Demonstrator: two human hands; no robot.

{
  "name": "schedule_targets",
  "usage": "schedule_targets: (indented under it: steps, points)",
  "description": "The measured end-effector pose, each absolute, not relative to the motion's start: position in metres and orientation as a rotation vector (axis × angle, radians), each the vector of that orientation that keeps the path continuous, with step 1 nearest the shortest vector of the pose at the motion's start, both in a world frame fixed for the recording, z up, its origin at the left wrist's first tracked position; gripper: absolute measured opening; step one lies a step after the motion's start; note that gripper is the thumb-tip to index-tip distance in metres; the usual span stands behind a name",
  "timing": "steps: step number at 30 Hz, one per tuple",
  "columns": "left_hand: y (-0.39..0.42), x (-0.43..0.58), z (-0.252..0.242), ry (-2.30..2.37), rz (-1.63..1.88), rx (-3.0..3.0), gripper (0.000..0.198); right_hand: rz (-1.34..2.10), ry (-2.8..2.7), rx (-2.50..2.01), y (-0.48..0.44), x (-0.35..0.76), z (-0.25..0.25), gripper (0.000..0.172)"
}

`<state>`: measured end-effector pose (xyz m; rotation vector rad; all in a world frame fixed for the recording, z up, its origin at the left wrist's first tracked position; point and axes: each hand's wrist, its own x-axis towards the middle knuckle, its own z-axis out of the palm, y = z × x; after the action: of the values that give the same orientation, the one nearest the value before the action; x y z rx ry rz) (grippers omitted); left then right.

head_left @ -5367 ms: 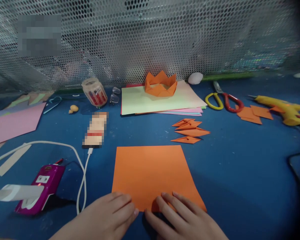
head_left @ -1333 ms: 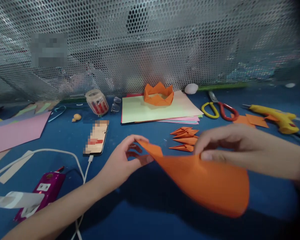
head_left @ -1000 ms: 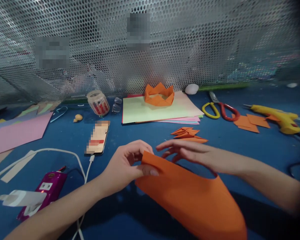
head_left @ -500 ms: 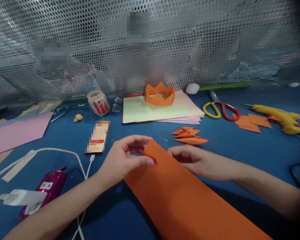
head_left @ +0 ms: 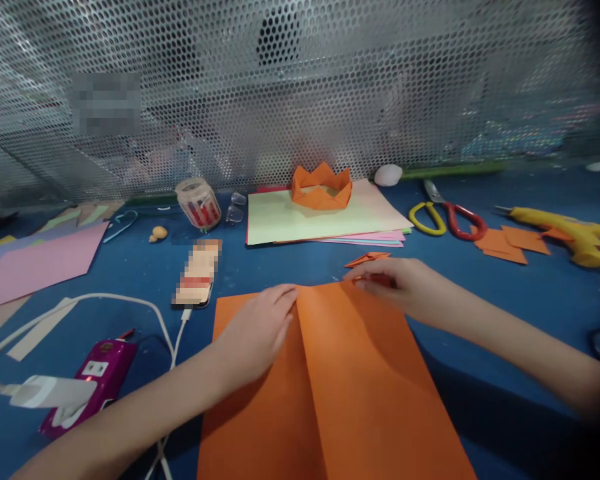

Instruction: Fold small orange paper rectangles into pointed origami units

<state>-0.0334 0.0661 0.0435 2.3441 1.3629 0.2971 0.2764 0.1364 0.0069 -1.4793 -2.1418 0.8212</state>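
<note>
A large orange paper sheet (head_left: 350,373) lies unfolded on the blue table (head_left: 480,300), with a lengthwise crease down its middle. My left hand (head_left: 260,330) rests flat on the sheet's left half, fingers stretched toward the top of the crease. My right hand (head_left: 395,283) sits at the sheet's far right corner, fingers curled down onto the edge; whether it pinches the paper I cannot make out. Behind it lie small folded orange pieces (head_left: 367,258), partly hidden by the hand.
An orange paper crown (head_left: 322,187) sits on a stack of coloured sheets (head_left: 280,220). Scissors (head_left: 445,215), orange squares (head_left: 510,240) and a yellow glue gun (head_left: 565,230) lie right. A phone (head_left: 197,273), white cable (head_left: 130,300), magenta power strip (head_left: 87,380), jar (head_left: 197,200) and pink paper (head_left: 35,263) lie left.
The sheet was held folded in half half a second ago; now it is opened flat on the table, showing the crease. My left hand went from pinching to lying flat.
</note>
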Motion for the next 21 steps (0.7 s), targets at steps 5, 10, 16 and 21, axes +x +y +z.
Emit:
schedule_targets:
  steps: [5,10,16,21]
  points:
    - [0.065,-0.03,0.017,1.46,0.221,2.543,0.04,0.741,-2.212,-1.559,0.136,0.281,-0.012,0.026]
    - [0.069,-0.028,0.004,1.483,0.081,2.704,0.041,0.784,-2.253,-1.677,0.129,0.288,-0.031,0.03]
    - [0.07,-0.025,0.003,1.49,-0.086,2.793,0.039,0.821,-2.263,-1.777,0.122,0.288,-0.056,0.034]
    - [0.072,-0.023,0.007,1.502,-0.14,2.805,0.039,0.816,-2.256,-1.836,0.126,0.284,-0.075,0.033]
